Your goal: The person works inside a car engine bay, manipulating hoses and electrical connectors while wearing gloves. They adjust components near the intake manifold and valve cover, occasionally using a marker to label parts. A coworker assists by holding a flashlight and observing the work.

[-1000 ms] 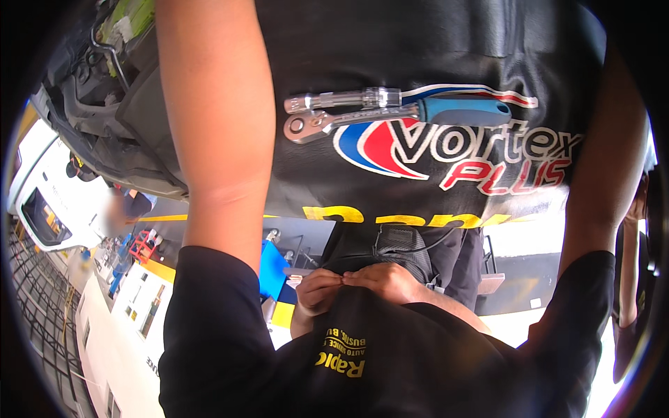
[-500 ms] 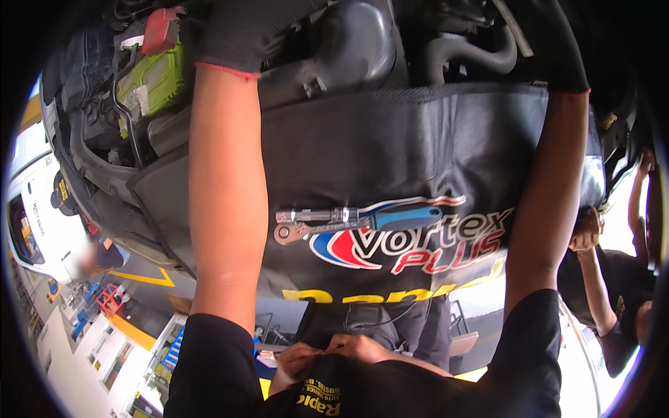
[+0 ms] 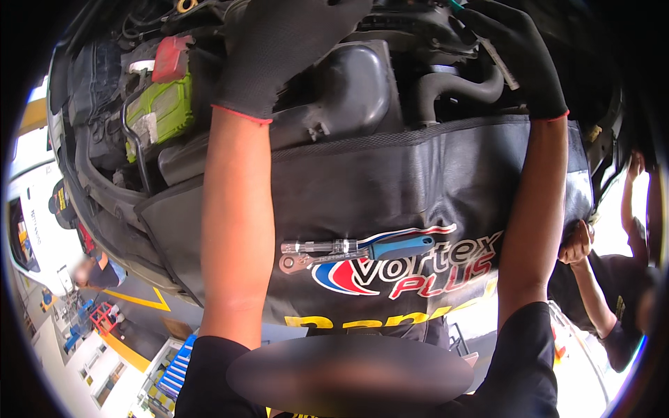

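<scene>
Both my hands wear black gloves with red cuffs and reach into a car's engine bay. My left hand point(image 3: 279, 52) is over the bay, left of a black rounded plastic duct point(image 3: 362, 76); its fingertips are hidden or cut off at the top. My right hand point(image 3: 519, 52) is bent at the upper right, its fingertips by a small teal thing point(image 3: 456, 5) that the edge cuts off. Beside its palm shows a flat grey metal bar point(image 3: 500, 64); whether I hold it is unclear. A blue-handled ratchet point(image 3: 401, 247) and a chrome socket extension point(image 3: 317, 246) lie on the black fender cover point(image 3: 362, 184).
A curved black hose point(image 3: 467, 89) runs below my right hand. A lime-green part point(image 3: 164, 108) and a red cap point(image 3: 172, 59) sit at the bay's left. A co-worker's hand point(image 3: 577, 242) is at the right; another person point(image 3: 104, 272) is at the left, near a blue tool cabinet point(image 3: 178, 369).
The whole view has shifted, so the bay and cover appear lower. My forearms are slightly closer together, and more of both gloves shows. The teal thing has come into sight.
</scene>
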Action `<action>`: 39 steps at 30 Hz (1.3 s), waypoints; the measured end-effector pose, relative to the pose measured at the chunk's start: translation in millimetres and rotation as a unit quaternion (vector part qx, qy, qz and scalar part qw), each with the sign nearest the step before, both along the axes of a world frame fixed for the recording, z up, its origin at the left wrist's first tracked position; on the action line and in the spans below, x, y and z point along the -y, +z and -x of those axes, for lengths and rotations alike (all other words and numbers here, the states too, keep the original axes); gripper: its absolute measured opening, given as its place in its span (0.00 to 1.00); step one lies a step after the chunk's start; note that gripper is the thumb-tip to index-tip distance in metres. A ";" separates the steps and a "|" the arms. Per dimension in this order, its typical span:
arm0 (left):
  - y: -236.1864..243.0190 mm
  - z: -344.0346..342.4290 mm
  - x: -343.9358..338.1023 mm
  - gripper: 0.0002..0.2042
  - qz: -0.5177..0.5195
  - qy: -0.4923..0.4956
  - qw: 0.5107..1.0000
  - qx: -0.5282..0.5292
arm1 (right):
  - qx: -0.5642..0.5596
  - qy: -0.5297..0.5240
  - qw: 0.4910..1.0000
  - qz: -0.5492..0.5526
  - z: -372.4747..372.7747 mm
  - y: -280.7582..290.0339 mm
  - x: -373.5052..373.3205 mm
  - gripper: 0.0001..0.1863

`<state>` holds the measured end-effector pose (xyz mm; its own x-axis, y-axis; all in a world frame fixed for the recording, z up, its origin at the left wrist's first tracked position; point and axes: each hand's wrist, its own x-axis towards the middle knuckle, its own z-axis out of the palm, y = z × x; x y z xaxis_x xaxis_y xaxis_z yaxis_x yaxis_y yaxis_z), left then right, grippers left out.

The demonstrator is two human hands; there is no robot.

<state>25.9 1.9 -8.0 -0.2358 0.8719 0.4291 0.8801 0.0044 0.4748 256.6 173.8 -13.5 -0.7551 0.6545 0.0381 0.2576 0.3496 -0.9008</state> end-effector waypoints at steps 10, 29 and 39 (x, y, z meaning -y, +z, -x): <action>7.3 -5.0 3.0 0.18 0.015 -0.010 1.000 0.007 | 0.011 0.010 0.997 -0.076 -5.7 -5.2 -9.0 0.10; 0.2 -3.2 -2.1 0.14 0.084 -0.022 0.993 0.075 | 0.008 0.027 0.982 -0.187 -11.6 -18.1 -20.8 0.12; 0.0 4.7 -3.4 0.12 -0.029 -0.069 0.997 -0.018 | 0.014 -0.043 0.993 -0.105 -0.9 -10.3 -10.3 0.10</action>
